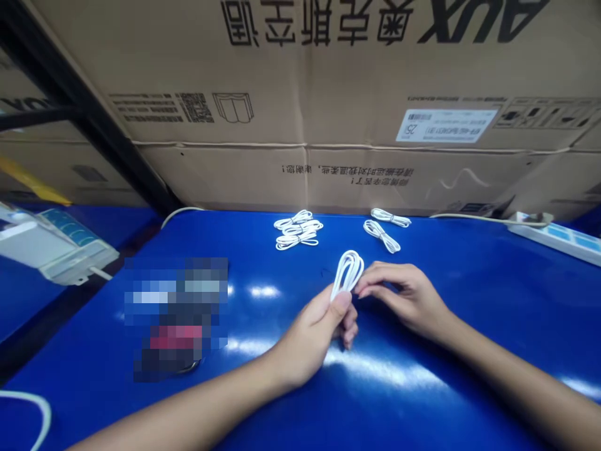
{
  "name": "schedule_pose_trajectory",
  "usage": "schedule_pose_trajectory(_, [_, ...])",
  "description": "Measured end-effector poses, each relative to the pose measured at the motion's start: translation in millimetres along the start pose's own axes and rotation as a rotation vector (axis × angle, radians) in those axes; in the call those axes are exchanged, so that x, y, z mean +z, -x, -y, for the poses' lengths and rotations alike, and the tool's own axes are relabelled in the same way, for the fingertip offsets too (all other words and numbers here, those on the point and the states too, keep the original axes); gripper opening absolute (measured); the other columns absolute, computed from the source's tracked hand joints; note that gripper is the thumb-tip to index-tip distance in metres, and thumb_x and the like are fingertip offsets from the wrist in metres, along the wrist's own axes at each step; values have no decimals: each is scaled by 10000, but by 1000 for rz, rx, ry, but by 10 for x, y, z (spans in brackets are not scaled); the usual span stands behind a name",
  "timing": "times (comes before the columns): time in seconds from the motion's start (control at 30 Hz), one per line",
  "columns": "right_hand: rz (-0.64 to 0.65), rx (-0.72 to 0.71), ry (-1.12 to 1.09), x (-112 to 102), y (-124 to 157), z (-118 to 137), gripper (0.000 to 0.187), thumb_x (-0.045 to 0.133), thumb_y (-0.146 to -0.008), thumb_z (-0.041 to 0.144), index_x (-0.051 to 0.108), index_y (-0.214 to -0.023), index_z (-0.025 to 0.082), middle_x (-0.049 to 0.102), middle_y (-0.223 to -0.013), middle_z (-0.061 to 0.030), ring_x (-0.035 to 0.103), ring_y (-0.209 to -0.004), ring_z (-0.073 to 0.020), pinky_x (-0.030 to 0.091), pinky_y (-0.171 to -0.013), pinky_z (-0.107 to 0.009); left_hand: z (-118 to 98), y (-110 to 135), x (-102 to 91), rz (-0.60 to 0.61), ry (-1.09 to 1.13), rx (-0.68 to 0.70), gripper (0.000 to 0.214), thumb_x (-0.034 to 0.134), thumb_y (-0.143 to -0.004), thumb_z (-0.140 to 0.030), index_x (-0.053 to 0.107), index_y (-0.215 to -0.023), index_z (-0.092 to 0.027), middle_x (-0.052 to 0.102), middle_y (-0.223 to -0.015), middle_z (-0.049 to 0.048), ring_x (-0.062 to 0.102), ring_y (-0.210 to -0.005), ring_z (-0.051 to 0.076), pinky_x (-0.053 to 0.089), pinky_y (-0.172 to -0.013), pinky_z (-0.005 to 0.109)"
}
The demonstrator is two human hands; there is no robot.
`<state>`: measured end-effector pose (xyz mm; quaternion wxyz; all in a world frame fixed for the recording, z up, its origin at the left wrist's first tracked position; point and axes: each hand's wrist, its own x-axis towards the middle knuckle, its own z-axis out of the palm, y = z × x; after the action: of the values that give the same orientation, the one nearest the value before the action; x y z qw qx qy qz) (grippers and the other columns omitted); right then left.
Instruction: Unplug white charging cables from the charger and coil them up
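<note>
Two bare hands are counted: one left hand [310,338] and one right hand [399,297]. One looped white cable [347,275] is seen in the hands. One glossy blue desk [469,313] is seen, and on it five coiled white cable bundles are counted: three in an overlapping pile [297,230], though the overlap leaves that count uncertain, and two in a separate pair [382,228]. One white plastic power strip [549,235], one white-and-clear plastic device [56,247] and three loose lengths of white cord [28,401] are counted. One pixelated object [176,319] can be made out. At least two brown cardboard cartons [305,94] are seen, with one black metal upright [79,106].
</note>
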<state>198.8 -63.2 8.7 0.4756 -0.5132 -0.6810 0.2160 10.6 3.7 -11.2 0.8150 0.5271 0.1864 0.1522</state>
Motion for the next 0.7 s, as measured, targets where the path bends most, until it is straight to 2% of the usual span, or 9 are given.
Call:
schedule_pose_trajectory(0.1, [-12, -76, 44, 18, 8, -12, 194, 586, -990, 204, 746, -880, 198, 753, -809, -41, 672, -734, -171, 536, -710, -280, 15, -23, -5, -14, 36, -11, 445, 582, -925, -614, 502, -980, -179, 471, -748, -38, 469, -618, 111, 408, -628, 287])
schedule_pose_trajectory(0.2, [13, -122, 100, 3, 9, -37, 206, 558, -1000, 174, 740, -908, 209, 753, -818, -38, 668, -760, -177, 536, -714, -289, 15, -30, -4, -6, 50, -37, 446, 576, -922, -626, 475, -925, -191, 418, -683, -63, 419, -572, 96, 368, -572, 260])
schedule_pose_trajectory(0.37, [71, -173, 158, -8, 5, -58, 230, 519, -1015, 156, 719, -915, 212, 754, -832, -40, 657, -778, -183, 532, -731, -306, -4, -43, -21, 5, 35, -81, 436, 567, -926, -624, 424, -984, -216, 351, -661, -98, 338, -519, 70, 318, -510, 219])
schedule_pose_trajectory(0.53, [133, -192, 162, 66, 19, -82, 178, 540, -1023, 176, 695, -942, 206, 748, -869, -41, 643, -805, -178, 523, -767, -313, -19, -36, -16, -29, 9, -77, 449, 549, -926, -638, 347, -937, -238, 342, -653, -111, 331, -505, 59, 323, -494, 201])
schedule_pose_trajectory(0.63, [47, -209, 264, 100, 42, -93, 167, 565, -1015, 210, 718, -949, 216, 694, -911, -58, 630, -816, -180, 539, -728, -316, -37, -15, 15, -103, -56, -63, 420, 502, -954, -621, 305, -919, -252, 354, -657, -112, 357, -493, 63, 330, -471, 194])
schedule_pose_trajectory(0.7, [-43, -272, 401, 90, 54, -88, 158, 588, -999, 212, 734, -948, 238, 659, -1041, -80, 641, -926, -201, 558, -772, -347, -56, -1, 35, -126, -115, -69, 391, 472, -972, -604, 300, -920, -257, 368, -664, -110, 368, -483, 64, 321, -451, 191])
